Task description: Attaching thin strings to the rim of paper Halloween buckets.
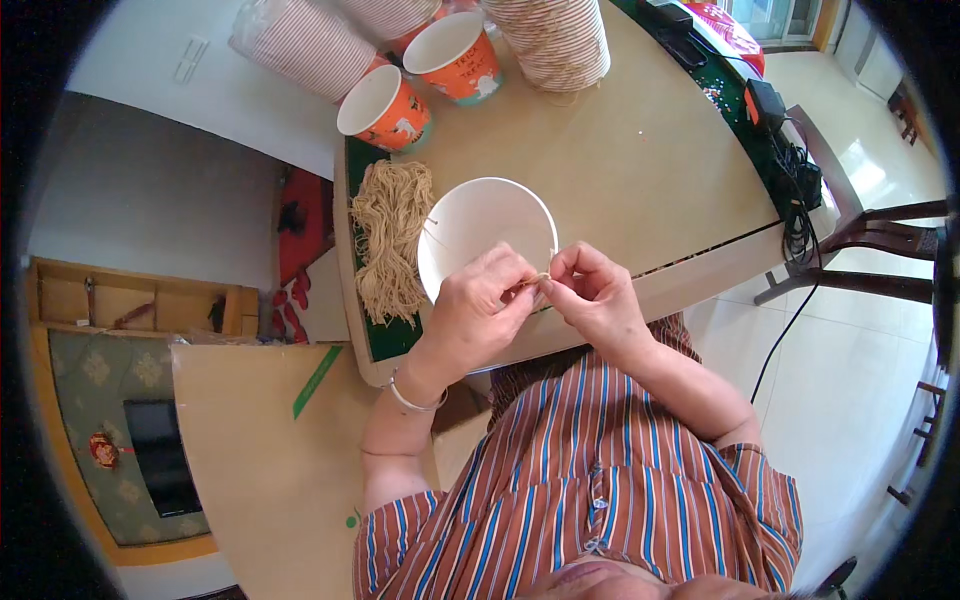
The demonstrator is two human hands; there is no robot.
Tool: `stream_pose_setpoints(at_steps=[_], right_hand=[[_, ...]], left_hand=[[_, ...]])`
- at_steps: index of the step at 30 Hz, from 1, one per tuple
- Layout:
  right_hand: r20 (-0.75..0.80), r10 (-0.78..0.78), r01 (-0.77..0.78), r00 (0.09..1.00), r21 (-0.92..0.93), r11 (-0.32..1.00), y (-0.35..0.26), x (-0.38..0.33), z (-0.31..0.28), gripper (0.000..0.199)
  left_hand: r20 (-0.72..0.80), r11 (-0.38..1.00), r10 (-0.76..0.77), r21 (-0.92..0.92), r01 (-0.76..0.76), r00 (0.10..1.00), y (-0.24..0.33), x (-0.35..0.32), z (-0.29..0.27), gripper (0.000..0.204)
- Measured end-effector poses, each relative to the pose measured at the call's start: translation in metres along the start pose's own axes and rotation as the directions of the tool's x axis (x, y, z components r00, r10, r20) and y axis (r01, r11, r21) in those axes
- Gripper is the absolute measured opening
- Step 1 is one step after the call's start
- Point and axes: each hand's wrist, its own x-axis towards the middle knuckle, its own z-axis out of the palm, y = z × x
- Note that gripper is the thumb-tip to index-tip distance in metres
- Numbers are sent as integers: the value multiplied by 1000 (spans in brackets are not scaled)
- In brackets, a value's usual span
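A white paper cup (484,205) stands near the table's front edge, its wide mouth facing me. Against its near right rim my left hand (480,308) and my right hand (600,300) meet, fingertips almost touching. Both hands are closed in a pinch on a thin tan cord (542,277); most of it is hidden by my fingers. A short strand shows at the cup's left rim. Just left of the cup lies a thick bundle of loose tan cords (390,240).
Two orange printed paper cups (385,110) stand at the far left, before stacked cups (300,45). Another tall stack (555,45) leans at the back. Black cables and an adapter (765,105) lie along the right edge. A wooden chair (880,250) stands right of the table.
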Motion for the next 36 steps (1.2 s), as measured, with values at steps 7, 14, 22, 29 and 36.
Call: stream_pose_setpoints(at_steps=[7,14,22,29,36], right_hand=[[32,-78,80,996,-83,993,2,6,3,10],[44,-63,70,997,-205,976,0,5,-2,7],[14,-17,19,1000,-199,980,-12,4,1,6],[19,-44,48,999,-289,956,-10,7,-4,5],[21,-68,71,997,-218,973,-8,7,-2,4]], left_hand=[[-78,988,95,126,-85,992,1,-1,-2,9],[-87,985,119,132,-107,989,-1,-2,2,10],[-100,985,141,118,-129,985,-2,-2,4,12],[-114,978,163,146,-146,980,-2,-2,2,12],[-119,979,154,149,-136,981,-3,-3,4,9]])
